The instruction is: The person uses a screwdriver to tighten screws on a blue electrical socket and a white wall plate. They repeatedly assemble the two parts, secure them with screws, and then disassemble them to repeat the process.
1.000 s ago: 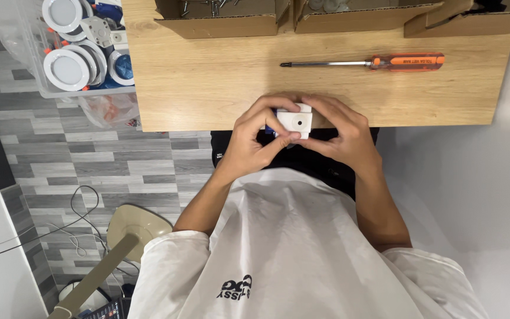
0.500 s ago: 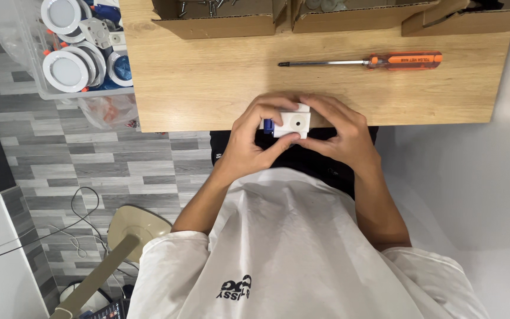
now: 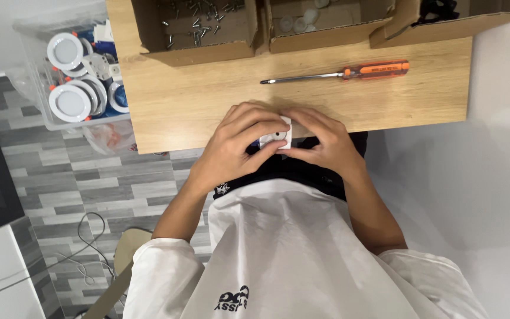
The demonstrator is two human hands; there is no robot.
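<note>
While both hands, left hand (image 3: 231,150) and right hand (image 3: 320,145), pinch the small white part (image 3: 276,137) just off the worktop (image 3: 196,100) edge, a slip likely drops it into the lap.

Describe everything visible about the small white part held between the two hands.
The small white part is a squarish piece that looks like plastic, with a few dark holes on its upward face. It is held just over the near edge of the wooden table. The left hand and right hand enclose it, fingers wrapped over its sides and top, so most of it is hidden.
</note>
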